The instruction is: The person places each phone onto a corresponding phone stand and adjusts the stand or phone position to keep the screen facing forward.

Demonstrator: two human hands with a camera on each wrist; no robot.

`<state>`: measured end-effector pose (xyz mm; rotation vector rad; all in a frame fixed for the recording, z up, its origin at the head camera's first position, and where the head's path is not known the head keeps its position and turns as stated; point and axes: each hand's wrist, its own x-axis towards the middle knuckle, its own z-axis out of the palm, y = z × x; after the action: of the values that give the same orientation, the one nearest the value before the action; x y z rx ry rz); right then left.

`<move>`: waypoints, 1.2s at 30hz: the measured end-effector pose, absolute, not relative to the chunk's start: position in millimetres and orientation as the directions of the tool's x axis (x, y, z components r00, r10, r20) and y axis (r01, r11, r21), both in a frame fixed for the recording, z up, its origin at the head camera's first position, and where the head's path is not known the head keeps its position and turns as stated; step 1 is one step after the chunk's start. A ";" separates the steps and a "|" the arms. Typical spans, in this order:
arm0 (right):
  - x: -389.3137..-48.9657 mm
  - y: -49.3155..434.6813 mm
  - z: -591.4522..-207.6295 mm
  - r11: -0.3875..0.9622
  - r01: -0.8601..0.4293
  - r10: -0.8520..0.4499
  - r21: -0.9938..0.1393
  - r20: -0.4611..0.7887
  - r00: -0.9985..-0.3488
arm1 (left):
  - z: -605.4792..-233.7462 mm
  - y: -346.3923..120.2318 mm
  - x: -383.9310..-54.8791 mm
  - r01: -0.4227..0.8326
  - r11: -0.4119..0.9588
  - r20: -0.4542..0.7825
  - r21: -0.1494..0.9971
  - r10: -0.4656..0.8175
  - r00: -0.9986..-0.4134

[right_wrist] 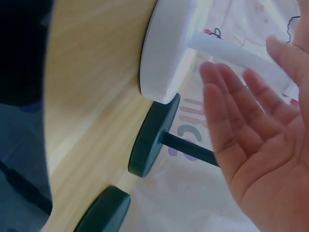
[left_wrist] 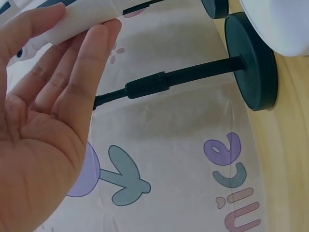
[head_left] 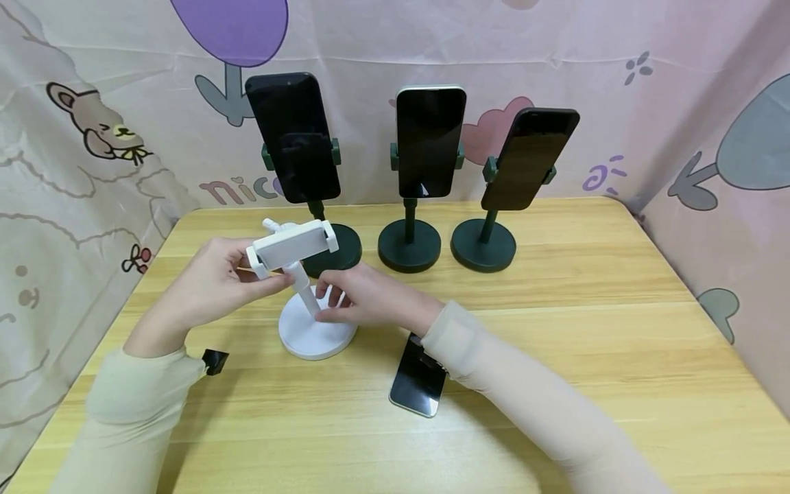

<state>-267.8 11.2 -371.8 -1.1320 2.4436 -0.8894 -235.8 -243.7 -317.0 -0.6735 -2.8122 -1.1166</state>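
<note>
A white phone stand stands on the table, its round base flat and its clamp tilted upward with no phone in it. My left hand pinches the stand's ribbed upper stem between thumb and fingers, just below the clamp. Beside the lower post, my right hand has its fingers loosely bent and parted. In the right wrist view the thumb and fingers lie around the white post without closing on it; whether they touch it I cannot tell. A dark phone lies partly under my right wrist.
Three dark green stands hold phones along the back: a left phone, a middle phone and a right phone. The left green base sits close behind the white stand. A printed cloth hangs behind the wooden table.
</note>
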 end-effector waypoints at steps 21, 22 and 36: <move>-203.8 84.1 -338.8 0.802 -0.446 -0.581 -0.397 -0.346 -0.736 | -308.2 -252.0 -226.4 0.424 0.689 -0.104 0.588 0.584 -0.805; -203.0 87.0 -338.8 0.807 -0.441 -0.574 -0.392 -0.345 -0.743 | -308.4 -251.4 -224.9 0.422 0.691 -0.128 0.587 0.594 -0.794; -198.7 117.4 -346.8 0.873 -0.344 -0.454 -0.345 -0.321 -0.831 | -330.8 -196.8 -204.9 0.559 0.594 -0.173 0.579 0.759 -0.627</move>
<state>-198.7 117.4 -346.8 -0.5895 2.6467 -0.3843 -204.9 -196.8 -330.8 -1.3790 -3.1571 -0.8845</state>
